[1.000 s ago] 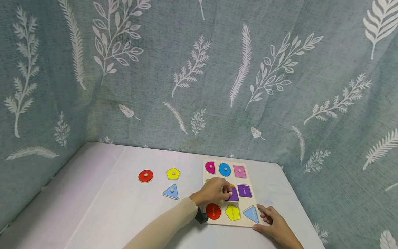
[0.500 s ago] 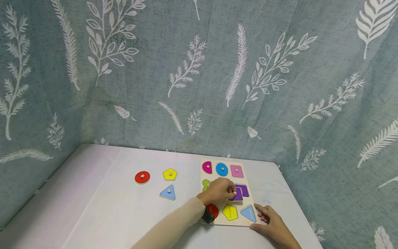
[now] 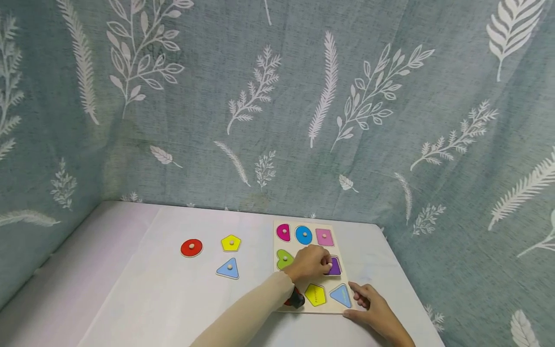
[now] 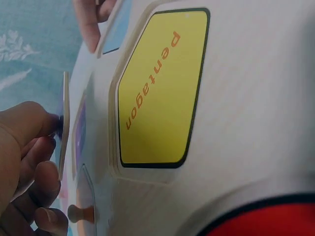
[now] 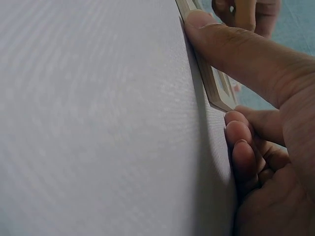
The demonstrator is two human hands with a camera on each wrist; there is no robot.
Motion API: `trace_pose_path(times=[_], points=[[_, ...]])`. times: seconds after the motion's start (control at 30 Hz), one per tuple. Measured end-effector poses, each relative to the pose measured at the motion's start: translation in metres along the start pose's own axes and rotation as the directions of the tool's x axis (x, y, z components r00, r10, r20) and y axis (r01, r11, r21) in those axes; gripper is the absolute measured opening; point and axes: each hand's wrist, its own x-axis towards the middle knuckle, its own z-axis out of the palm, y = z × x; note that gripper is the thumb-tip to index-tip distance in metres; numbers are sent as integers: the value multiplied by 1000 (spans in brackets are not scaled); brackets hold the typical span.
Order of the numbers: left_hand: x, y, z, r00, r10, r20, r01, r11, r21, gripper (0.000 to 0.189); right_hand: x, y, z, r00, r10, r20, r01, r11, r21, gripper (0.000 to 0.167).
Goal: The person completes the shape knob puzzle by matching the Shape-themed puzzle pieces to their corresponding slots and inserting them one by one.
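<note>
Where board [image 3: 331, 309] ends, right hand [image 3: 370, 308] holds; left hand [image 3: 310, 262] pinches purple square [image 3: 335, 266].

Blue-green leaf-print fabric walls [image 3: 195, 120] around a white table [image 3: 147, 284]

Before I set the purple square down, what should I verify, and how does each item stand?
1. Purple square gripped: ok, the left hand pinches it.
2. Board steadied: ok, the right hand holds its near right corner.
3. Square seated: not ok, the left wrist view shows it raised off the board.
4. Exact alignment with the purple recess: cannot tell, the square hides too much of it.
5. Loose pieces out of the way: ok, red disc, yellow pentagon and blue triangle lie left of the board.
</note>
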Motion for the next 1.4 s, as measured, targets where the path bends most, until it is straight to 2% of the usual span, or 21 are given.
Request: trace_pose_path(times=[0.2,0.63,1.1,1.4], points=[[4,0,3,1000,-13,3,13,999,33,8,2,1,0,1000,2,-4,-2,1000,-5,85],[11,0,4,1000,16,-1,-15,997,74,9,5,1,-2,1000,-5,18,5,1000,19,86],[15,1,11,999,-35,9,34,995,93,9,2,4,-1,999,-35,19,35,999,41,84],[20,0,12,1000,0,-3,1,994,108,9,2,4,1,999,-28,-16,28,1000,6,85]])
